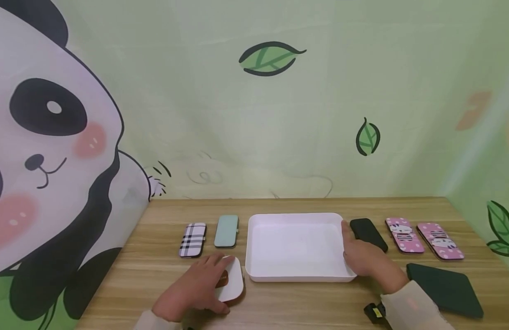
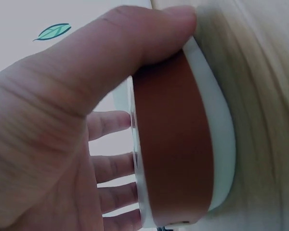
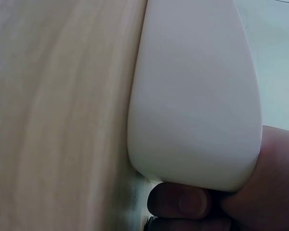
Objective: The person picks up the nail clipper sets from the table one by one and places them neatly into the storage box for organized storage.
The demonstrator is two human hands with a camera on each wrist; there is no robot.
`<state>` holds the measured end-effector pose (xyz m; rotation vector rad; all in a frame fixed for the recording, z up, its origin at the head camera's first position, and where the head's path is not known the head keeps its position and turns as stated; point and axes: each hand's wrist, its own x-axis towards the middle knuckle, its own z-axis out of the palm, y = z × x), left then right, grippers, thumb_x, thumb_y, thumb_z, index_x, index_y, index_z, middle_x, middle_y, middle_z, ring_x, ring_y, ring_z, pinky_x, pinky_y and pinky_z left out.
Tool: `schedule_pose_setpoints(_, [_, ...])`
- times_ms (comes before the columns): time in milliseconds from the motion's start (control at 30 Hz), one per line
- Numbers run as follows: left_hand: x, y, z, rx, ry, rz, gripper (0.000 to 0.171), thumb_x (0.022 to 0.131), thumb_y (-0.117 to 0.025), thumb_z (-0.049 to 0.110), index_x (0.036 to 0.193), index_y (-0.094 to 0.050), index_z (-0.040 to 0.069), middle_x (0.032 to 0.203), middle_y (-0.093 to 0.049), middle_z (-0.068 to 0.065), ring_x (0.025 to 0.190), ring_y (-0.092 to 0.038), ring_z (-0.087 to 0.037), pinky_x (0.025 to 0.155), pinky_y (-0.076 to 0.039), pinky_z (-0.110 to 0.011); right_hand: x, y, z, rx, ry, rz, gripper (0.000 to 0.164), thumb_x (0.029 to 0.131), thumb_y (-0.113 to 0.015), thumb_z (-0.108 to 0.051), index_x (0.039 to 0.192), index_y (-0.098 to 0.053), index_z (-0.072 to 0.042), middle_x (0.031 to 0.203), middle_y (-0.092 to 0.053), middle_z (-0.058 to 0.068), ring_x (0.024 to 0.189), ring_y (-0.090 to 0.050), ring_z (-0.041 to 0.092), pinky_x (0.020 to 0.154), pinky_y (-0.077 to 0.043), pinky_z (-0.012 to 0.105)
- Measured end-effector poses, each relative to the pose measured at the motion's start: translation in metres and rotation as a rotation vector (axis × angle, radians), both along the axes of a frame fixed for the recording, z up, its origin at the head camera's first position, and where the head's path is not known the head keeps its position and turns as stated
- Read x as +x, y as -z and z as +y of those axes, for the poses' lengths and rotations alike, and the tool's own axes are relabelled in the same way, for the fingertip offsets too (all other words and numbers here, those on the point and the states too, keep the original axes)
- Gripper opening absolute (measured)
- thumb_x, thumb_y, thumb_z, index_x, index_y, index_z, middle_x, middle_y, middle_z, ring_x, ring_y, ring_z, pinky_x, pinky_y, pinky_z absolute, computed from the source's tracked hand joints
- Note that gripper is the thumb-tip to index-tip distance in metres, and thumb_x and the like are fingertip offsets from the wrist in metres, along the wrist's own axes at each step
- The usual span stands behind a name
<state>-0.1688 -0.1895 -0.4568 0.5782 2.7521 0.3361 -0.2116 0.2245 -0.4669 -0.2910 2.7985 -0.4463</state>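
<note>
A white rounded case with a brown band lies on the table left of the white tray. My left hand grips it from the left, the thumb at its near side and the fingers over its top and far side. In the left wrist view, the thumb presses by the edge of the brown band. My right hand holds the white shallow tray at its right wall, thumb along the rim. The right wrist view shows the fingers curled against the outside of the tray's corner.
Behind the left hand lie a plaid case and a pale green case. Right of the tray are a black case, two pink patterned cases and a larger dark flat case. A printed cloth hangs behind the table.
</note>
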Motion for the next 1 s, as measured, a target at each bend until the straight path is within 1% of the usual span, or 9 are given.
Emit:
schedule_pose_setpoints(400, [-0.0013, 0.0000, 0.0003, -0.006, 0.004, 0.002, 0.114, 0.057, -0.092, 0.053, 0.151, -0.040, 0.018, 0.145, -0.046, -0.020, 0.133, -0.043, -0.040, 0.109, -0.038, -0.060, -0.0010, -0.0028, -0.0008, 0.001, 0.027, -0.026, 0.077, 0.104, -0.044, -0.017, 0.157, 0.007, 0.005, 0.082, -0.057, 0.012, 0.056, -0.051, 0.021, 0.054, -0.040, 0.034])
schedule_pose_setpoints(533, [-0.0021, 0.0005, -0.0002, -0.005, 0.016, 0.019, 0.113, 0.057, -0.092, 0.054, 0.151, -0.040, 0.017, 0.140, -0.049, -0.018, 0.129, -0.045, -0.036, 0.106, -0.041, -0.058, -0.0011, -0.0023, -0.0009, -0.004, 0.025, -0.028, 0.077, 0.103, -0.045, -0.017, 0.157, 0.006, 0.005, 0.123, -0.058, 0.031, 0.059, -0.053, 0.021, 0.054, -0.040, 0.033])
schedule_pose_setpoints(567, [-0.0023, 0.0008, -0.0007, -0.003, 0.022, 0.026, 0.113, 0.057, -0.091, 0.054, 0.151, -0.040, 0.016, 0.140, -0.049, -0.018, 0.130, -0.045, -0.036, 0.106, -0.041, -0.058, -0.0013, -0.0020, -0.0008, -0.005, 0.024, -0.028, 0.077, 0.103, -0.045, -0.017, 0.157, 0.006, 0.006, 0.125, -0.056, 0.031, 0.059, -0.053, 0.020, 0.054, -0.040, 0.033])
schedule_pose_setpoints(633, [-0.0029, 0.0016, -0.0022, -0.001, 0.037, 0.044, 0.113, 0.057, -0.090, 0.054, 0.151, -0.041, 0.015, 0.140, -0.049, -0.018, 0.130, -0.045, -0.037, 0.106, -0.041, -0.058, -0.0016, -0.0011, -0.0006, -0.002, 0.024, -0.025, 0.077, 0.103, -0.044, -0.017, 0.157, 0.006, 0.006, 0.123, -0.057, 0.031, 0.058, -0.052, 0.020, 0.053, -0.040, 0.033])
schedule_pose_setpoints(700, [-0.0036, 0.0024, -0.0037, 0.004, 0.051, 0.059, 0.112, 0.058, -0.090, 0.054, 0.151, -0.041, 0.014, 0.140, -0.050, -0.019, 0.130, -0.045, -0.037, 0.106, -0.040, -0.058, -0.0022, -0.0006, -0.0002, -0.002, 0.021, -0.025, 0.077, 0.103, -0.044, -0.018, 0.157, 0.007, 0.006, 0.102, -0.061, 0.023, 0.054, -0.050, 0.020, 0.052, -0.039, 0.033])
schedule_pose_setpoints(767, [-0.0045, 0.0027, -0.0051, 0.010, 0.062, 0.067, 0.112, 0.058, -0.090, 0.053, 0.150, -0.041, 0.014, 0.139, -0.050, -0.018, 0.130, -0.045, -0.037, 0.107, -0.040, -0.058, -0.0020, -0.0003, 0.0001, -0.009, 0.024, -0.029, 0.077, 0.103, -0.044, -0.017, 0.157, 0.007, 0.005, 0.083, -0.054, 0.013, 0.050, -0.048, 0.020, 0.051, -0.037, 0.033])
schedule_pose_setpoints(867, [-0.0057, 0.0029, -0.0065, 0.022, 0.068, 0.063, 0.110, 0.059, -0.090, 0.052, 0.150, -0.041, 0.016, 0.140, -0.050, -0.018, 0.130, -0.046, -0.036, 0.107, -0.040, -0.058, -0.0017, -0.0007, 0.0004, -0.020, 0.017, -0.024, 0.076, 0.104, -0.043, -0.016, 0.156, 0.007, 0.006, 0.105, -0.059, 0.025, 0.052, -0.048, 0.020, 0.052, -0.038, 0.034])
schedule_pose_setpoints(967, [-0.0066, 0.0027, -0.0072, 0.032, 0.070, 0.059, 0.109, 0.059, -0.090, 0.051, 0.150, -0.041, 0.018, 0.140, -0.050, -0.018, 0.130, -0.046, -0.035, 0.106, -0.041, -0.057, -0.0014, -0.0010, 0.0002, -0.022, 0.016, -0.023, 0.076, 0.104, -0.043, -0.016, 0.156, 0.008, 0.006, 0.118, -0.057, 0.031, 0.053, -0.048, 0.020, 0.053, -0.038, 0.034])
schedule_pose_setpoints(1000, [-0.0070, 0.0029, -0.0074, 0.032, 0.069, 0.059, 0.109, 0.059, -0.090, 0.052, 0.150, -0.041, 0.019, 0.140, -0.050, -0.017, 0.130, -0.046, -0.035, 0.106, -0.041, -0.056, -0.0016, -0.0009, 0.0001, -0.021, 0.015, -0.021, 0.076, 0.104, -0.043, -0.016, 0.156, 0.007, 0.006, 0.116, -0.058, 0.030, 0.052, -0.048, 0.020, 0.053, -0.038, 0.033])
